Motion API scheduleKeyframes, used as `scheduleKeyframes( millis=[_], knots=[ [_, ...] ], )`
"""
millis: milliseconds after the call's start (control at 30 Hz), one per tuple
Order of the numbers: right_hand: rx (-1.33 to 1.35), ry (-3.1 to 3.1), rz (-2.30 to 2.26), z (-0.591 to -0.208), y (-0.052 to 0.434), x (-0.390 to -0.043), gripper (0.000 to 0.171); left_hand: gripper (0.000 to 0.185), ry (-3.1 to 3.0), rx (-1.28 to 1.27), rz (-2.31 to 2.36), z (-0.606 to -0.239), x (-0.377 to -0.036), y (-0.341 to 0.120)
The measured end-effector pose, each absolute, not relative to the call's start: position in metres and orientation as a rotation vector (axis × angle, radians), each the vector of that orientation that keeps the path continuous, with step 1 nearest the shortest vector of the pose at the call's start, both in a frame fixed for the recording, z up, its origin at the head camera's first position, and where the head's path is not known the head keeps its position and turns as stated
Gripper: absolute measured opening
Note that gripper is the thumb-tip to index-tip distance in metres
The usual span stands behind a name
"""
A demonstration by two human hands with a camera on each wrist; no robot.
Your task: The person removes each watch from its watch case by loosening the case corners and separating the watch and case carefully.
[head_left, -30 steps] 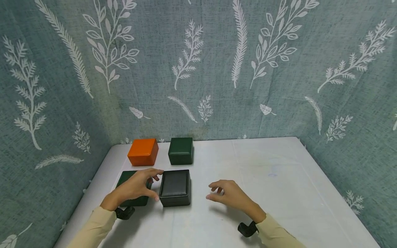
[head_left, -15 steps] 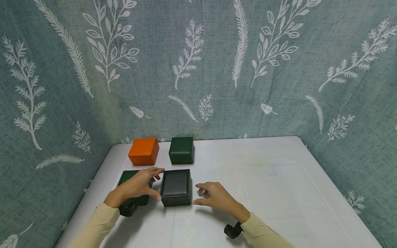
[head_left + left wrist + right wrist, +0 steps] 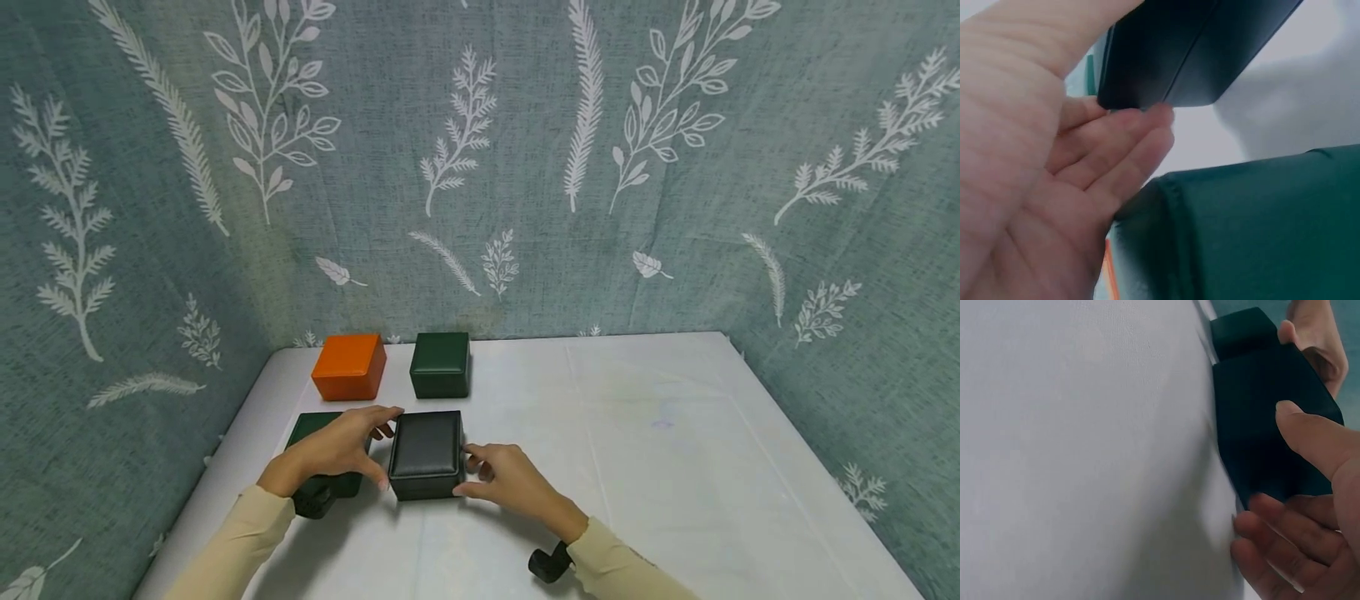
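Note:
A black box (image 3: 427,450) with a padded lid sits on the white table between both hands. My left hand (image 3: 341,446) is at its left side, the fingertips against the box's edge in the left wrist view and the thumb by the front left corner. Partly beneath this hand is a green box (image 3: 315,425), seen large in the left wrist view as the green box (image 3: 1272,225). My right hand (image 3: 510,479) is at the black box's right side, thumb by the front right corner. Its relaxed fingers show beside the dark box (image 3: 1260,419) in the right wrist view.
An orange box (image 3: 348,367) and another green box (image 3: 440,365) stand in the back row near the wall cloth (image 3: 540,250). The white table (image 3: 660,467) stretches to the right. Patterned cloth rises along its back and both sides.
My right hand has moved left across the table to the black box's right side. The left hand has shifted only slightly. All the boxes stay where they were.

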State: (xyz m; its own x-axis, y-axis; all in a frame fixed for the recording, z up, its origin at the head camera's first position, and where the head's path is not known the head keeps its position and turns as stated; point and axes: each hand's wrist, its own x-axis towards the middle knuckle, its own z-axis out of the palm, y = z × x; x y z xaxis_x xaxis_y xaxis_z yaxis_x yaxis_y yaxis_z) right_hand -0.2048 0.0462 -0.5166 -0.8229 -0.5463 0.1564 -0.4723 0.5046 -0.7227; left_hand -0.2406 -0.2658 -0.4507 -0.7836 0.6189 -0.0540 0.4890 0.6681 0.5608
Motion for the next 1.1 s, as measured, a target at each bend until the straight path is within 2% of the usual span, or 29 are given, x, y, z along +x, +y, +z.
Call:
scheduleKeyframes(
  millis=[400,600,800,1100],
  knots=[
    [-0.872,2.687,-1.285,-0.517,0.039,-0.205,0.065,0.121,2.547,0.793,0.999,-0.457,-0.236,-0.265],
    [-0.925,2.684,-1.305,-0.519,0.038,-0.205,0.059,0.117,2.528,0.786,1.103,-0.461,-0.232,-0.265],
    [-0.973,2.671,-1.334,-0.516,0.048,-0.204,0.054,0.11,2.511,0.831,1.186,-0.462,-0.232,-0.256],
    [-1.005,2.702,-1.342,-0.508,0.084,-0.202,0.051,0.11,2.521,0.897,1.244,-0.462,-0.235,-0.226]
  ],
)
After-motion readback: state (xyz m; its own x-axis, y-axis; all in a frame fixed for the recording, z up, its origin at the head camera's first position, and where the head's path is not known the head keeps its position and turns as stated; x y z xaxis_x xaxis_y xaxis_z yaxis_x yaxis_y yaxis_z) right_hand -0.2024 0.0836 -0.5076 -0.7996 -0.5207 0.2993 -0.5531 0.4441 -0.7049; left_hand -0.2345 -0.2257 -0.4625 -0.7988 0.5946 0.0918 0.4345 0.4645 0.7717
